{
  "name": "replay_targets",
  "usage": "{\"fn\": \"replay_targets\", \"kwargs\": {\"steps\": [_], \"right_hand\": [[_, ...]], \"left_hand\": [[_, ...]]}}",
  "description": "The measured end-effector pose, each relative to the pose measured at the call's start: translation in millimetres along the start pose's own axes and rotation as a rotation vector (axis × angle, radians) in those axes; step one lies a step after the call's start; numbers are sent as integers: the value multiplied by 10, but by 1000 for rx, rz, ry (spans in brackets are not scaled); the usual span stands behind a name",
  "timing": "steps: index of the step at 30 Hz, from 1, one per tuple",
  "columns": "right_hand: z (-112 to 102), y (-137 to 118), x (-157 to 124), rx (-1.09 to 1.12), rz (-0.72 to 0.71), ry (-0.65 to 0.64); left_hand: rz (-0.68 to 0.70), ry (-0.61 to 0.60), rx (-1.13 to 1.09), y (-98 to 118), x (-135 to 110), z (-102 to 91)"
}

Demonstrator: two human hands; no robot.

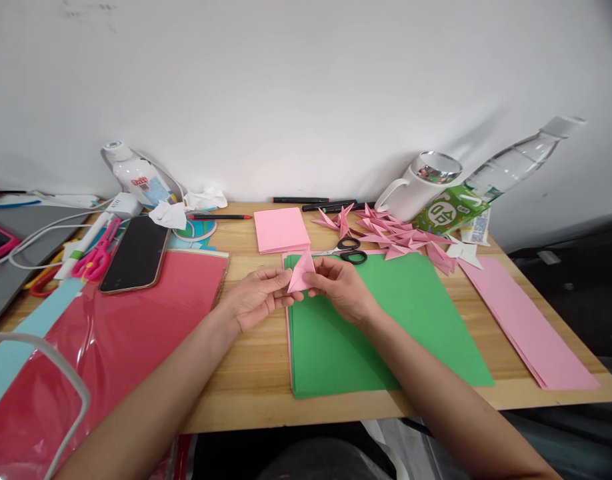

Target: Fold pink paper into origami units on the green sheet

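Note:
Both hands hold one small folded piece of pink paper (301, 272), raised a little over the left edge of the green paper stack (386, 333). My left hand (260, 293) pinches its left side between thumb and fingers. On the right side, my right hand (342, 285) grips it with the thumb in front and fingers behind. The piece comes to a point at the top and shows a crease. Just beyond the hands lie a stack of square pink paper (282, 229) and black-handled scissors (350, 251), whose blades are partly hidden.
Folded pink paper pieces (401, 233) are heaped before a white mug (421, 187), a green carton (449, 210) and a leaning plastic bottle (521, 160). Pink strips (531, 327) lie right. Leftward are red paper in plastic (151, 333), a phone (136, 255) and pink scissors (97, 252).

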State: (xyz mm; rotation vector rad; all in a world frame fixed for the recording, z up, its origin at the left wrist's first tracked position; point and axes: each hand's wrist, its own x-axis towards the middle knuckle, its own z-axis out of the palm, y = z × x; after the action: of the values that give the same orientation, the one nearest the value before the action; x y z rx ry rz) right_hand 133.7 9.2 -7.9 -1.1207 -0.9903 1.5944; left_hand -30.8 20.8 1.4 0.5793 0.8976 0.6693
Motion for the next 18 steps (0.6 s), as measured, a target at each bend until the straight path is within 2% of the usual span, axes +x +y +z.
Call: {"fn": "replay_targets", "kwargs": {"steps": [12, 18], "right_hand": [[14, 4, -24, -23, -36, 22], [36, -29, -43, -3, -44, 13]], "left_hand": [[47, -57, 77, -37, 5, -25], [-19, -58, 99, -26, 8, -13]]}}
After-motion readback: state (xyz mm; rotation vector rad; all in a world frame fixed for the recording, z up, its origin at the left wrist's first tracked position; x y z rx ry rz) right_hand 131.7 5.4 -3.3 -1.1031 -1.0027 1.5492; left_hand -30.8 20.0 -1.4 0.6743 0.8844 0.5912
